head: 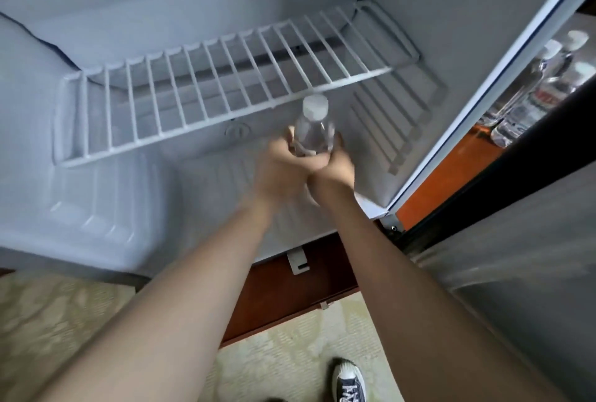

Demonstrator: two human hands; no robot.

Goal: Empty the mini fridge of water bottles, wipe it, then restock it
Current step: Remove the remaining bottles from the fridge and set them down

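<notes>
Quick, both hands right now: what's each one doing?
Left hand: grips the water bottle.
Right hand: grips the same bottle, from the other side.

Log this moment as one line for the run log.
both hands: left hand and right hand grip water bottle | place: lower fridge compartment | wire shelf: bare | other bottles: outside, right

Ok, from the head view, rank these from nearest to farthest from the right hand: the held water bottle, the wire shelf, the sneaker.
1. Water bottle: gripped by the right hand and the left hand.
2. Wire shelf: just above and behind the bottle.
3. Sneaker: down on the carpet, at the bottom edge.
</notes>
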